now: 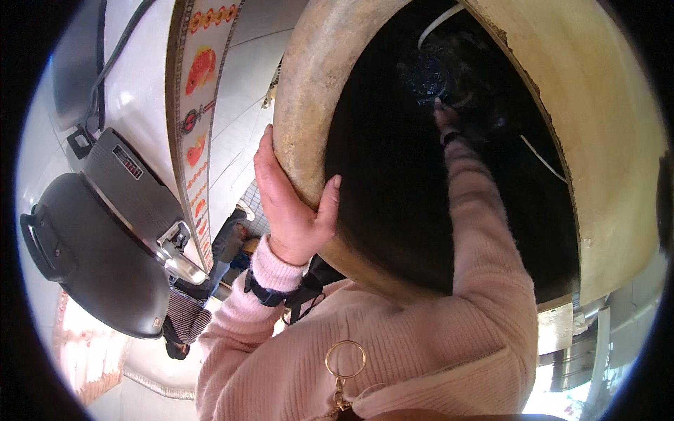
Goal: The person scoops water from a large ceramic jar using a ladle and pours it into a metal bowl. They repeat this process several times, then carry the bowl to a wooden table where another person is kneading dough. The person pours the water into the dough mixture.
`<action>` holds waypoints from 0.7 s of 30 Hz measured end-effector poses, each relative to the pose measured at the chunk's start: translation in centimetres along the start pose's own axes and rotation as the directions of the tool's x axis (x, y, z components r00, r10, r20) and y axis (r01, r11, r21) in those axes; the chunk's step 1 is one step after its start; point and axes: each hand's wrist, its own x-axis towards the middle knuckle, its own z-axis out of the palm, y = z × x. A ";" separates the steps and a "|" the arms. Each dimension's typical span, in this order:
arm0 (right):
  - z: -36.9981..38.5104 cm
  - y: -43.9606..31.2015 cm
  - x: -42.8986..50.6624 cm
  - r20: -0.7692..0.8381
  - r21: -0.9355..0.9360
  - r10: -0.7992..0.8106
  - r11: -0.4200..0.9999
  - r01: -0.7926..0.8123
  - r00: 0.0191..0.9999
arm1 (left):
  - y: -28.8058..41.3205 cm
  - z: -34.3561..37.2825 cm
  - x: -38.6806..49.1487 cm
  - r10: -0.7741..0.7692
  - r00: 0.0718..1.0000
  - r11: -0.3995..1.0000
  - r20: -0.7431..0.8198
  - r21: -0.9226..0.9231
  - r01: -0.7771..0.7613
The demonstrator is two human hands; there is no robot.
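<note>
A large, thick-rimmed vat [310,94] stands before me, its inside very dark. My left hand [295,210] grips the near-left part of the rim, thumb on the inner side and fingers outside. Deep in the vat is my right hand [446,117], the arm stretched down through the opening. Close to its fingers is a round, bluish, glinting patch [429,79]; whether it is a vessel or stirred water is unclear, and so is the hand's hold. A pale, broad cover [600,131] with a rough edge lies over the right side of the opening.
A white tube [438,23] curves into the vat at the top, and a thin white strip [542,158] shows at right. To the left, a black electric appliance [105,258] with a cord stands by a goldfish-patterned trim [200,73]. A person in a striped sleeve [187,318] is lower left.
</note>
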 end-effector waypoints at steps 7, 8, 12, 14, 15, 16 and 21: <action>-1.6 -0.9 -4.6 -0.062 0.392 -0.072 0.916 0.090 0.996 | 0.2 -0.2 0.2 0.032 0.999 0.997 0.011 0.064 -0.033; -2.2 -1.6 -6.2 -0.050 0.386 -0.082 0.918 0.095 0.995 | 0.3 -0.1 0.2 0.013 1.000 0.997 0.014 0.071 -0.014; -5.5 -4.4 -11.7 0.029 0.460 -0.060 0.887 0.040 0.998 | 0.3 0.0 0.0 0.043 0.999 0.995 -0.028 0.086 -0.040; -6.6 -4.6 -14.8 0.014 0.596 -0.080 0.801 0.056 0.997 | 0.0 0.0 -0.3 0.065 0.997 0.997 -0.036 0.049 -0.063; -7.4 -4.6 -16.2 0.013 0.612 -0.073 0.790 0.050 0.997 | -0.1 0.1 -0.5 0.105 0.993 0.992 -0.055 0.077 -0.100; -8.2 -4.7 -17.5 0.010 0.626 -0.066 0.778 0.045 0.998 | -0.3 0.2 -0.7 0.146 0.985 0.986 -0.086 0.095 -0.138; -11.7 -5.4 -25.0 -0.169 0.447 -0.285 0.831 0.331 0.944 | -0.8 0.8 -1.2 0.115 0.983 0.991 -0.142 0.080 -0.105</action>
